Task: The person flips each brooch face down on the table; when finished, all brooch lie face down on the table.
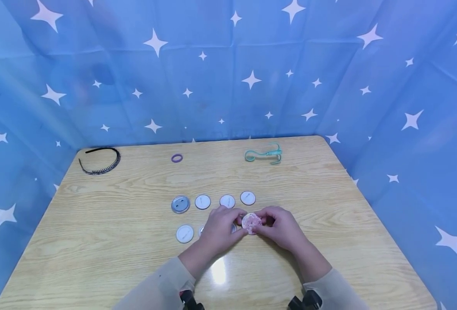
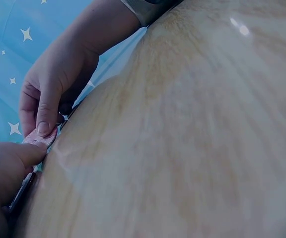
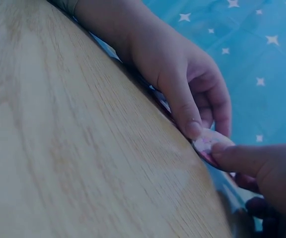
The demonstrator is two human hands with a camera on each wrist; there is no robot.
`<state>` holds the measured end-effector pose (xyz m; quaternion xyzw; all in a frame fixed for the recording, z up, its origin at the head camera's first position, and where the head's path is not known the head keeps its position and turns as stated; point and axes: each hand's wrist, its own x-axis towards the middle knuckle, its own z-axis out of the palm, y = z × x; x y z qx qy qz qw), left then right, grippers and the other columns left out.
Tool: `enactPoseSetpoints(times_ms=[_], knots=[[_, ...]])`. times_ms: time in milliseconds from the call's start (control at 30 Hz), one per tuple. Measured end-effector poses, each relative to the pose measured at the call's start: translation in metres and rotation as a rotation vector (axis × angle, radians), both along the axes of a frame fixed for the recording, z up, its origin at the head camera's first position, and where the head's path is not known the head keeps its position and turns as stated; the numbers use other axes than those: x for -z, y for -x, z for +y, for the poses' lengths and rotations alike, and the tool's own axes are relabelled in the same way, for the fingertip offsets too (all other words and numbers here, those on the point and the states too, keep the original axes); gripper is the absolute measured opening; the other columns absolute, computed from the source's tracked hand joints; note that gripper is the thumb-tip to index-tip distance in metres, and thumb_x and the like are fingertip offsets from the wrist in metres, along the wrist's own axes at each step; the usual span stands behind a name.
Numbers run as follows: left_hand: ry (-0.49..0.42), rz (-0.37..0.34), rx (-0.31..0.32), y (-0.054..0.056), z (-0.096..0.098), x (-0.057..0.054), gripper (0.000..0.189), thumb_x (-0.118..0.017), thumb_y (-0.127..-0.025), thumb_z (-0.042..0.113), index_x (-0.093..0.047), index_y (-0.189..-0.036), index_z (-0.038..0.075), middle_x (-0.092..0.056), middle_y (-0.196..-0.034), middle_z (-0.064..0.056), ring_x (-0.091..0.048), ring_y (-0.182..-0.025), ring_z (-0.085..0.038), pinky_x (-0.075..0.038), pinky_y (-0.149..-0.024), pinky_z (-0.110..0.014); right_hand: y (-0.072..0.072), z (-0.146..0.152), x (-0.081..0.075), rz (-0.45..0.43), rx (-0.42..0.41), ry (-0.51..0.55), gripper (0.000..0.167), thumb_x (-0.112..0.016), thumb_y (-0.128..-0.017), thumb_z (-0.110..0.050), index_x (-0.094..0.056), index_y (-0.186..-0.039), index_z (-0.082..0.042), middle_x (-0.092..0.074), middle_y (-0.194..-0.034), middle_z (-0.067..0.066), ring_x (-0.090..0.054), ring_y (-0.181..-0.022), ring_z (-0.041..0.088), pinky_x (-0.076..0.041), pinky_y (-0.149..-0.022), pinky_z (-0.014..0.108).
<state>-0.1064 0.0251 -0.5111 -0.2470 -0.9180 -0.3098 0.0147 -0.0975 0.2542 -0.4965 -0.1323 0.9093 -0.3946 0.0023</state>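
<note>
Above the table, a round pink patterned badge (image 1: 251, 223) is pinched between both hands. My left hand (image 1: 221, 226) has thumb and fingers on its left edge, while my right hand (image 1: 280, 226) grips the right edge. The right wrist view also shows both thumbs on the badge's face (image 3: 207, 141). Behind the hands lies a row of round badges: a grey metal-backed one (image 1: 180, 204) and white-backed ones (image 1: 203, 202), pins up. Nearer sits another pale badge (image 1: 184, 234). My left hand partly hides other badges beside it.
Towards the back of the wooden table (image 1: 116, 215) lie a black toothed headband (image 1: 101, 171), a purple ring (image 1: 173, 159) and a teal hair clip (image 1: 272, 153). A blue star-patterned curtain (image 1: 212, 107) hangs behind and at the sides.
</note>
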Motion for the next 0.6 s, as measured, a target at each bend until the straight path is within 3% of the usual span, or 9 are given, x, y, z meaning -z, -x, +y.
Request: enactPoseSetpoints(times_ms=[600], knots=[[-0.042,0.023,0.0,0.0002,-0.0006,0.0015,0.028,-0.084,-0.092,0.042,-0.075,-0.115,0.028,-0.06,-0.086,0.02,-0.05,-0.088,-0.008,-0.041,-0.089,-0.035,0.0008,0.0,0.0029,0.006,0.013,0.102,0.022,-0.093,-0.083,-0.012,-0.081,-0.1,-0.02,-0.068,-0.084,-0.013,-0.061,-0.079,0.011,-0.052,-0.071,0.025]])
